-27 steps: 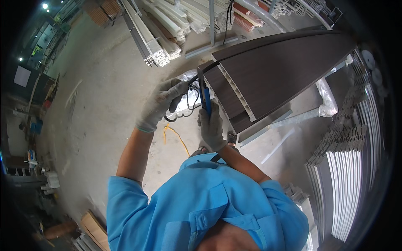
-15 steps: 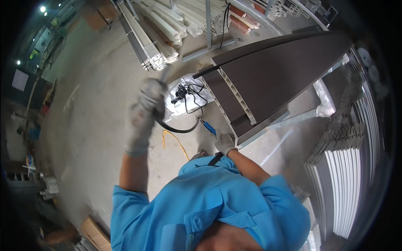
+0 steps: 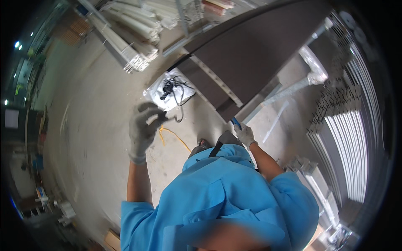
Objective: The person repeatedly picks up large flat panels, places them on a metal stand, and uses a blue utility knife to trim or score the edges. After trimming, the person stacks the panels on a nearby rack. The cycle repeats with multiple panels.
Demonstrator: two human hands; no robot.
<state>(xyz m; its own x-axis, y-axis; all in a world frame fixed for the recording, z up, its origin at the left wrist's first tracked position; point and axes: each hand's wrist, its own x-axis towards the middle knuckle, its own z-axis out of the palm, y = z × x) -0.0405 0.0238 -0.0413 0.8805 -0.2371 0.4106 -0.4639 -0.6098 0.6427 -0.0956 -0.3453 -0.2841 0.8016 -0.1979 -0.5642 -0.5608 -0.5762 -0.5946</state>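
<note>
My left hand, in a grey work glove, is raised over the floor left of my body. Its fingers curl around a dark cable, blurred where it meets the glove. That cable leads towards a tangle of black cords on a white plastic bag. My gloved right hand closes round a slim blue tool, held at the near corner of a dark brown panel. The tool's tip is hidden, so its kind does not show.
A second brown piece with a pale hollow edge lies by the panel. Metal frame legs and film-wrapped tubing stand beneath. White profiles are stacked far left, slatted stacks on the right. A yellow strap lies near my feet.
My right hand has brought the blue tool rightwards to the panel's corner. My left hand has come down slightly, and less of the dark cable shows beside it. The whole view has shifted.
</note>
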